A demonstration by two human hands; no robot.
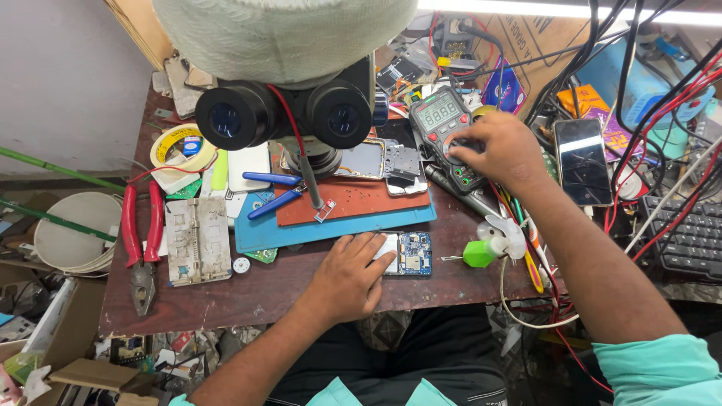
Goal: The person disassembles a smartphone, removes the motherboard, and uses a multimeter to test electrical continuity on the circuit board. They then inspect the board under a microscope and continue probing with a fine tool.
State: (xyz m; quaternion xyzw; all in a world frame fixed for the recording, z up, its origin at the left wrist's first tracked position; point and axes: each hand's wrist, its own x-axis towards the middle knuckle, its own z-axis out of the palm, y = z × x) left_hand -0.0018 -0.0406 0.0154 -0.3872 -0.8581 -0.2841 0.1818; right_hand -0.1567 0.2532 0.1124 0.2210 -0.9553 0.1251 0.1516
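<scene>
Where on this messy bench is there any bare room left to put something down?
Bare wood shows along the table's near edge, between the red-handled pliers and the left hand resting on a blue circuit board. A smaller patch lies right of that board. The back, around the right hand at the multimeter, is crowded.

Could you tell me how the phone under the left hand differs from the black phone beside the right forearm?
The blue circuit-board phone lies opened with its electronics exposed; the black glossy phone is closed, showing a dark screen. The left hand rests on the opened one; the black one lies untouched beside the right hand. Both lie flat.
</scene>
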